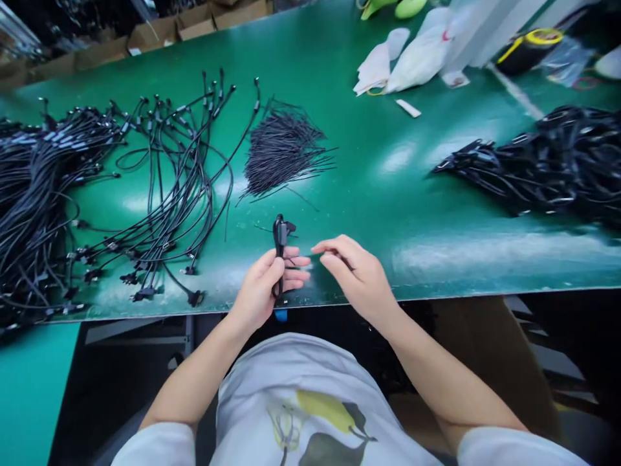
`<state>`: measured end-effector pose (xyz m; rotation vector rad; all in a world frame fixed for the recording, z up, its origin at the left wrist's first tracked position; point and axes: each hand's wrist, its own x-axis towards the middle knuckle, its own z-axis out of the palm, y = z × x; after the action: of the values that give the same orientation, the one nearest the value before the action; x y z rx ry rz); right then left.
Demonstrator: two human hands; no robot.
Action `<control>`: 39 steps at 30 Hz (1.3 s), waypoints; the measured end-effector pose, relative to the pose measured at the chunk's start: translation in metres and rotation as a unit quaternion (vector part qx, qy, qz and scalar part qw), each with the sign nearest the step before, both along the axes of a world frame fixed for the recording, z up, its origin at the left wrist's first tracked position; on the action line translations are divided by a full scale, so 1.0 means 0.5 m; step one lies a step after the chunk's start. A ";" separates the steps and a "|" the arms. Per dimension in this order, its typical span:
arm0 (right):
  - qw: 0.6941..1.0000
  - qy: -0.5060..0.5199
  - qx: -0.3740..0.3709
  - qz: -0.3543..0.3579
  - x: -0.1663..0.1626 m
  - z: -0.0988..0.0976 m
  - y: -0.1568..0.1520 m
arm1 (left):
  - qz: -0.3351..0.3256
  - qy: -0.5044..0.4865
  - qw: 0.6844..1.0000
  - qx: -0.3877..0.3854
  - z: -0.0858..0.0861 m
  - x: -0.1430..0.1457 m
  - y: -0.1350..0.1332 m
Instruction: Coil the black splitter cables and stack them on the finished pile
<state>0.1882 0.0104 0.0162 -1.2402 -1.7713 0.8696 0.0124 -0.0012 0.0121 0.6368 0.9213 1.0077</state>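
Note:
A folded black cable (280, 243) stands upright in my left hand (264, 285), pinned by the thumb against the palm while the other fingers stretch out to the right. Just right of those fingertips, my right hand (356, 275) is closed in a pinch, apart from the cable. Whatever lies between its thumb and index finger is too small to make out. Beyond both hands lies a pile of thin black ties (284, 149). Loose black cables with plugs (179, 188) spread over the green table (359, 168) to the left.
A thick heap of cables (33, 188) covers the table's far left. Folded black cables (548, 162) are piled at the right. Toward the back are a white bag (420, 61), a small white piece (408, 108) and a black-and-yellow roll (531, 52). Cardboard boxes (152, 35) line the far edge.

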 end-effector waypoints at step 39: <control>0.899 -0.232 0.364 0.073 -0.120 -0.087 -0.050 | 0.142 -0.049 0.989 0.012 -0.011 0.007 0.015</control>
<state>0.1284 -0.0145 -0.0273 -0.8429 -2.2831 -0.0787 0.0162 0.0060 0.0067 0.4791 0.9298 1.2939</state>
